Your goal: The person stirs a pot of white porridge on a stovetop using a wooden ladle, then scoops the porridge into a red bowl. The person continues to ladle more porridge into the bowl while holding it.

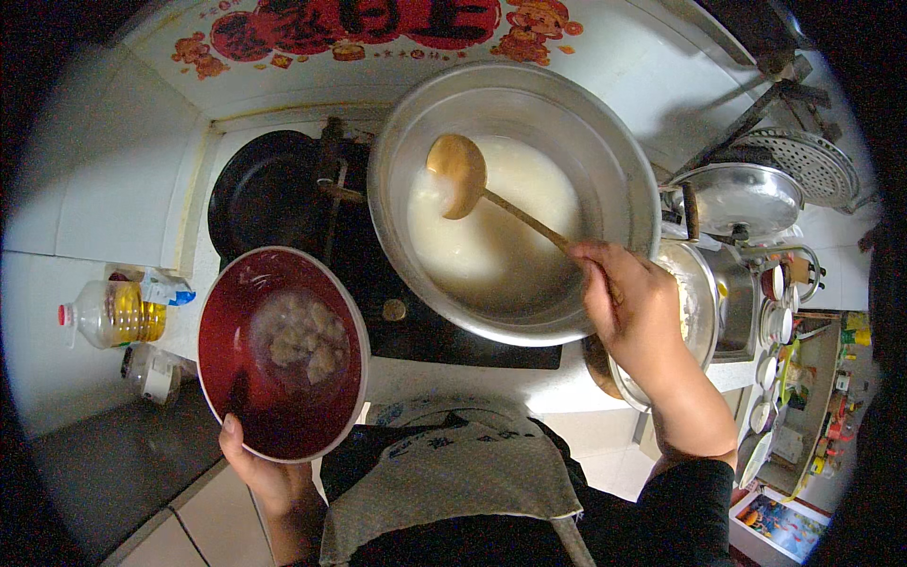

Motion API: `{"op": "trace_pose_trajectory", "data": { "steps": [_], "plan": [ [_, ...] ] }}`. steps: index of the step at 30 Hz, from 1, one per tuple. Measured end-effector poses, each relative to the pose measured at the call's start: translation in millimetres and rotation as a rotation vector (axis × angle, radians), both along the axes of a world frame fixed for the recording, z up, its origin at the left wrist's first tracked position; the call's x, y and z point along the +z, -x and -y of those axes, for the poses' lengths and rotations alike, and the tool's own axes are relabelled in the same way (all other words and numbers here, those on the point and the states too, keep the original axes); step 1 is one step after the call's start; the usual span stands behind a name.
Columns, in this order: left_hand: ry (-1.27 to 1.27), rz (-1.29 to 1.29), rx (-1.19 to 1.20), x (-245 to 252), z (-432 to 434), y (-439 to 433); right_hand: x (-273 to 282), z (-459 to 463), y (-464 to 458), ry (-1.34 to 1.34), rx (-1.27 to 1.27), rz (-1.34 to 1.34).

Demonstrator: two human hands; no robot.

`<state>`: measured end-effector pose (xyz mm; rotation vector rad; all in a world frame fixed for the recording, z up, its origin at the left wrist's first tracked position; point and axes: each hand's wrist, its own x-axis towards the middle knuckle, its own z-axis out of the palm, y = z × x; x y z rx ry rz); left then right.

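Observation:
My left hand grips the near rim of a red bowl with a pale edge, thumb on the rim. Inside the bowl lie several greyish lumps of food in a little cloudy liquid. My right hand is closed around the handle of a gold-coloured ladle. The ladle's bowl tips over whitish liquid in a large metal pot, its lower edge at the liquid's surface. The pot stands on a black cooktop.
A black frying pan sits left of the pot. An oil bottle and a glass jar stand far left. Right are a metal basin partly behind my wrist, a sink, a metal lid and several white-lidded jars.

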<state>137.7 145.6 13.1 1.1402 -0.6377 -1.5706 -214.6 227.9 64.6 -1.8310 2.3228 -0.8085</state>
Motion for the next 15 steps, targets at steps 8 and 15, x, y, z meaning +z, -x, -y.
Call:
{"op": "trace_pose_trajectory", "data": {
  "steps": [8,15],
  "plan": [
    [0.005,-0.032,0.002,-3.0,0.7,-3.7,-2.3,-0.9,2.2,-0.085,-0.211,0.540],
    [-0.021,-0.039,0.010,1.2,1.5,0.8,-4.3,-8.0,2.3,-0.053,-0.210,0.552]
  ]
}}
